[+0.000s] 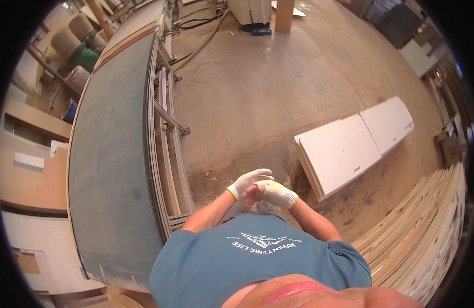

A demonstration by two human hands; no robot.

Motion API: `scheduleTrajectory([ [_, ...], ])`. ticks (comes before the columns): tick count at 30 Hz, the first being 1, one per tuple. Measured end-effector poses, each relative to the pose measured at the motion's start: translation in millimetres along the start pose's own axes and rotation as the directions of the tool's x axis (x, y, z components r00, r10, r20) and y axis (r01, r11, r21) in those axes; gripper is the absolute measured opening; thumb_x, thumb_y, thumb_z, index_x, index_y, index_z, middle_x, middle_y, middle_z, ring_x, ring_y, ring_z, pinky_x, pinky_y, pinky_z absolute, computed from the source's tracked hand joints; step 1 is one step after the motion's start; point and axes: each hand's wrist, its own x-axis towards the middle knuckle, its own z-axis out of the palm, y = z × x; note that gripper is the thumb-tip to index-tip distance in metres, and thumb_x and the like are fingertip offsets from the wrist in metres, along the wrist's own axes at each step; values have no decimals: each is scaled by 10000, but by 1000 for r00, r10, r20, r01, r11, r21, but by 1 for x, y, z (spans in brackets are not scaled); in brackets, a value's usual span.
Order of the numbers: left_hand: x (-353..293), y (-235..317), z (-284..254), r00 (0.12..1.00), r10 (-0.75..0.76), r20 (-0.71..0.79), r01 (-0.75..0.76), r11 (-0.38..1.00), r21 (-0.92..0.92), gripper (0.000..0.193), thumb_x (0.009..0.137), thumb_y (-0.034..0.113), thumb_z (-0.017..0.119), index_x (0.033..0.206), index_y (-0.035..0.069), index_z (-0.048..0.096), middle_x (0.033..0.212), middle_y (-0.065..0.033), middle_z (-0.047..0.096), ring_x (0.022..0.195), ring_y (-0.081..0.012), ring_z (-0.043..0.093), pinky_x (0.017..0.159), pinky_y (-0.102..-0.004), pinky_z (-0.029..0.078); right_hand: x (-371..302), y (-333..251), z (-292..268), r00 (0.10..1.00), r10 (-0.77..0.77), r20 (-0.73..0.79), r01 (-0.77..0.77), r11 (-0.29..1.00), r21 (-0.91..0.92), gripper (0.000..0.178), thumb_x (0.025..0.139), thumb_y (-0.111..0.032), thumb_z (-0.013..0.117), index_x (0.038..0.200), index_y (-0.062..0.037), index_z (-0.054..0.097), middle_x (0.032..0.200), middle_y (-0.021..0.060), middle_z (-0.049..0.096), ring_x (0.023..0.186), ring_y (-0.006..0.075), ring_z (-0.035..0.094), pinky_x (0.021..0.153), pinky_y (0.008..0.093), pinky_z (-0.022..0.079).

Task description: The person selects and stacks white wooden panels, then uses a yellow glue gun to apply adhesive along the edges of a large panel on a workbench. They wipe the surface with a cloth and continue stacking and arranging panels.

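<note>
My left hand [245, 183], in a white knit glove with a yellow cuff edge, is held in front of my waist. Its fingers stretch to the right, and I see nothing in them. Close against it, partly overlapping, is my right hand [278, 194] in a similar white glove. Reddish bare fingers show where the two hands meet, loosely bent and with no object visible among them. Right of the hands, a low stack of white panels [345, 151] lies near the floor.
A long table with a dark green top [111, 138] runs along my left, with a metal rail frame [167, 128] on its near side. At lower right stand many stacked board edges [416, 231]. Hoses and a yellow cable [208, 72] lie on the concrete floor [247, 102] ahead.
</note>
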Motion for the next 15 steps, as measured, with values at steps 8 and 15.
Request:
scheduleTrajectory([
  [8,107,236,22,196,967,164,-349,-88,933,396,1017,300,644,1303,29,677,1341,-177,647,1223,-314,640,1007,-407,531,240,-206,-227,901,-184,-392,46,941,-335,383,1063,-388,590,1266,-65,631,1226,78,706,1133,216,686,971,400,569],
  [15,277,505,-87,666,718,200,60,-319,946,314,953,275,627,1140,47,735,1108,-204,735,1051,-316,720,916,-427,555,319,-370,-329,994,-105,18,89,913,397,492,1082,-407,534,1465,-98,532,1549,72,517,1395,250,513,1135,475,435],
])
